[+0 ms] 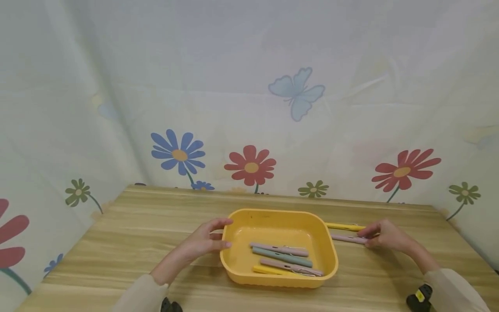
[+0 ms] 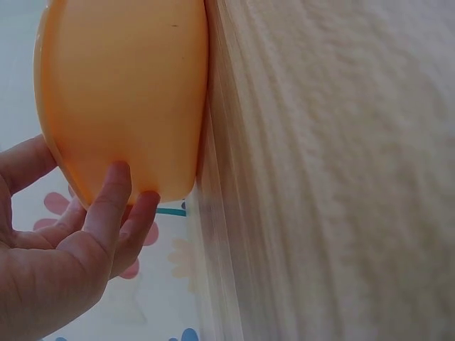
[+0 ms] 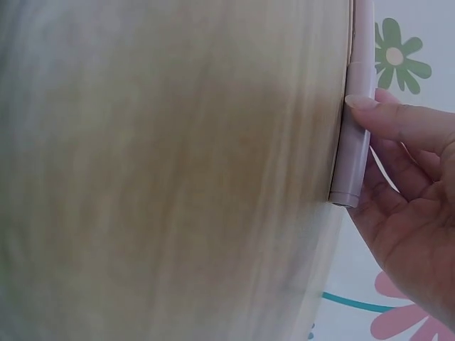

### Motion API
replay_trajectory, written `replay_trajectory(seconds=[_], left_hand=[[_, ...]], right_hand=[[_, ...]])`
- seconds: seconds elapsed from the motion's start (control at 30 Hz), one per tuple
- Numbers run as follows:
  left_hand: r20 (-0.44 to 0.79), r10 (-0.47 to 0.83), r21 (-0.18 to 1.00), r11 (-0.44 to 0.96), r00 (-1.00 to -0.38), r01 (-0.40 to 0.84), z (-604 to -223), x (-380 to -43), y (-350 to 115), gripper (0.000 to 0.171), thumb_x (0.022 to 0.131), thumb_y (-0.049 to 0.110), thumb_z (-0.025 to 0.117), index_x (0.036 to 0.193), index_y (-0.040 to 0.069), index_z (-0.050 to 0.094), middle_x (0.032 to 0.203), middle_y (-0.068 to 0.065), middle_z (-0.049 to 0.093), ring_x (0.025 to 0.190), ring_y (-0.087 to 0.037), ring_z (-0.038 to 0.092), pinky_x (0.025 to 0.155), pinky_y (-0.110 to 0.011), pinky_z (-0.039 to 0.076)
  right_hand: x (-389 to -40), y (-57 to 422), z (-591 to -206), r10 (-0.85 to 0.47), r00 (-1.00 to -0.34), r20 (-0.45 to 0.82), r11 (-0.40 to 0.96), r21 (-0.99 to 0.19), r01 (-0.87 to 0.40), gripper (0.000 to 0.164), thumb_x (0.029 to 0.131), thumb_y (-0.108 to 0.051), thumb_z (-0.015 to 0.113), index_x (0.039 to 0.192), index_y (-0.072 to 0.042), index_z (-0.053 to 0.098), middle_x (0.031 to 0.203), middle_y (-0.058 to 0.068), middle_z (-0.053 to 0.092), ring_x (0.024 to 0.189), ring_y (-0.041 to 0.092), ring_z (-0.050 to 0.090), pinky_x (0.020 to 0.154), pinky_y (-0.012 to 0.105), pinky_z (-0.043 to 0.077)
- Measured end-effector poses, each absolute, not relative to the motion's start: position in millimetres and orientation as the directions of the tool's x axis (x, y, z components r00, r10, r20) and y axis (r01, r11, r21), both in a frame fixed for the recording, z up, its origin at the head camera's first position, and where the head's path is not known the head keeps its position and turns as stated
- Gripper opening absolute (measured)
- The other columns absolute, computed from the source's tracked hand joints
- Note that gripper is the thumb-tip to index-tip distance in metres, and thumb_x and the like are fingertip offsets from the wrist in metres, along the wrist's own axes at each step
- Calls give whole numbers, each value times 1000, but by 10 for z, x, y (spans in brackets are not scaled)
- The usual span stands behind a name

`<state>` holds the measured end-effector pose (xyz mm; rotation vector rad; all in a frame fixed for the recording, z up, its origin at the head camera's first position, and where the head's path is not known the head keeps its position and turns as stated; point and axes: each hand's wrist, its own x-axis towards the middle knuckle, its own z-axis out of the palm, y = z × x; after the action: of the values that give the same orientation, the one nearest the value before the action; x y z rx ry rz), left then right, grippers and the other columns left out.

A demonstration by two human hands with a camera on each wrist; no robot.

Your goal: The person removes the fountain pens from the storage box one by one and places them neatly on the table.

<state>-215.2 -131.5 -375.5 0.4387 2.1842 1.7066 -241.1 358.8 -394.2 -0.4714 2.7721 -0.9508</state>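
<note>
A yellow plastic tray (image 1: 273,280) stands on the wooden table, and my left hand (image 1: 204,238) grips its left rim, with fingers against the outer wall (image 2: 128,92). Inside lie two mauve pens (image 1: 290,267), a grey-green pen (image 1: 282,256) and a yellow pen (image 1: 269,270). To the right of the tray my right hand (image 1: 387,237) pinches the end of another mauve pen (image 1: 345,238), thumb on its barrel (image 3: 353,153). That pen lies low along the tabletop, pointing toward the tray. Just behind it is a second yellow pen (image 1: 341,226), its right end beside my fingers.
The wooden table (image 1: 156,212) reaches back to a pale cloth backdrop (image 1: 218,86) printed with flowers and a butterfly. Black wrist devices (image 1: 420,298) sit at both sleeves.
</note>
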Motion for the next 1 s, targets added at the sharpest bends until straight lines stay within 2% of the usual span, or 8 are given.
replay_trajectory(seconds=[0.27,0.43,0.73,0.87,1.0], left_hand=[[-74,430,969,245,-900,37,-3764,-2137,-1324,59,80,4,67,131,-6,38,135,-28,34,116,-44,45,83,-40,51],[-81,416,968,251,-906,28,-3764,-2145,-1308,58,80,5,67,130,-4,40,135,-25,37,116,-42,45,84,-39,51],[-96,388,964,266,-916,11,-3773,-2164,-1309,57,80,5,67,130,-2,42,135,-23,38,117,-43,44,83,-40,51],[-92,398,964,267,-913,19,-3765,-2171,-1298,57,80,5,67,130,-3,41,135,-23,38,116,-43,45,83,-40,51],[-90,399,964,266,-913,22,-3763,-2161,-1290,56,80,3,66,130,-3,41,135,-24,38,116,-43,45,83,-40,51]], right_hand=[[-2369,3562,-3915,-303,-951,-68,741,-644,-190,28,75,-2,70,101,5,66,98,17,66,86,25,61,72,33,54],[-2305,3489,-3764,-262,-964,37,722,-655,-221,33,79,-9,68,107,7,63,103,19,65,94,31,62,75,33,54],[-2197,3072,-3456,-317,-944,88,643,-712,-282,44,84,-20,66,117,7,56,110,21,62,96,28,63,76,31,54],[-2147,2889,-3399,-382,-918,104,582,-745,-326,43,84,-18,65,116,9,56,110,23,61,98,30,62,76,29,53],[-2136,2738,-3391,-447,-883,142,523,-759,-388,40,83,-15,66,113,10,57,106,24,62,95,25,64,75,27,53]])
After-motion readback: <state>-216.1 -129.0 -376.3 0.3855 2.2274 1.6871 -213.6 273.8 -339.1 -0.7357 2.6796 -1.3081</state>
